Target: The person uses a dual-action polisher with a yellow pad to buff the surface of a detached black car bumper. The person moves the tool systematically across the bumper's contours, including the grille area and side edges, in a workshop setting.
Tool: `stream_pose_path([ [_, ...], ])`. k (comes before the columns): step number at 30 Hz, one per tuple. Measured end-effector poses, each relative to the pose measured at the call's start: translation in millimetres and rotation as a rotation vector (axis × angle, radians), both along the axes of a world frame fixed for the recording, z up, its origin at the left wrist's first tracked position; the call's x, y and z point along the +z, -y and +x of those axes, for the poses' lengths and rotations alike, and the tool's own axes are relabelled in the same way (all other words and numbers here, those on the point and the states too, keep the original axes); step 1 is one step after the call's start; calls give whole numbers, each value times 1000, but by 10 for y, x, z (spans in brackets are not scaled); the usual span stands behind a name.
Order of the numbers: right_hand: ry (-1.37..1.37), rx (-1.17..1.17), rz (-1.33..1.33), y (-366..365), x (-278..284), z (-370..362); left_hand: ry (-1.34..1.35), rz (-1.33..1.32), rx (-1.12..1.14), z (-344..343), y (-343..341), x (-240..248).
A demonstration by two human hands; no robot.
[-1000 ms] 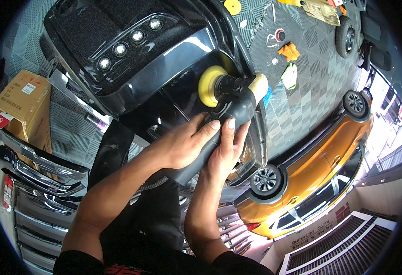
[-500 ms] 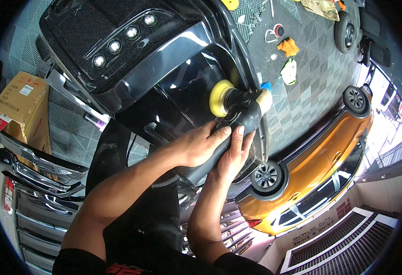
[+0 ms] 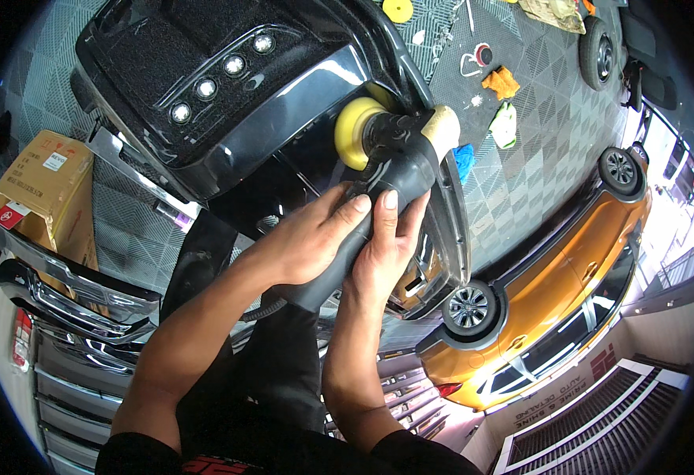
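A black electric polisher [image 3: 401, 168] is held in both hands, its body slanting up and to the right. My left hand [image 3: 309, 237] is closed round the left side of its body. My right hand [image 3: 383, 255] grips the right side, thumb and fingers pointing up along it. The yellow foam pad [image 3: 353, 133] on the polisher's head is tilted and appears to rest against the recessed panel of a large glossy black car body part [image 3: 284, 103]. Where the pad meets the surface is partly hidden. Several small round lights [image 3: 234, 65] sit in the part's textured section.
A cardboard box [image 3: 42, 186] and chrome-trimmed car parts [image 3: 70, 289] are at the left. An orange car [image 3: 545, 313] stands at the right. Orange [image 3: 500, 81], pale green [image 3: 503, 125] and blue cloths [image 3: 463, 161] lie beyond the black part, with a loose wheel [image 3: 596, 54] farther off.
The polisher and both hands have moved up and to the left, bringing the yellow pad closer to the upper edge of the recess. Both hands keep their grip.
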State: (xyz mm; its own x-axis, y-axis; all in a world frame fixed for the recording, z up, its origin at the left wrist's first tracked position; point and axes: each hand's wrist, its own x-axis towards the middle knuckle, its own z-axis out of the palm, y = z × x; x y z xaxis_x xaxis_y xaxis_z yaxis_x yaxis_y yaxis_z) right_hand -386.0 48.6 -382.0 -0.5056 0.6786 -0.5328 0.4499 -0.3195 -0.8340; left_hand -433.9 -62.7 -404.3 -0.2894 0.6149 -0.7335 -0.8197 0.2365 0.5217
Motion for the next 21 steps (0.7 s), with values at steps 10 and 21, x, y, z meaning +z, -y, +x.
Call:
stream_pose_path([
  [10,-16,16,-17,125,-5,-88,-41,7,93,58,137,-37],
  [21,96,-143,59,-91,107,226,37,124,9,240,-187,-97],
])
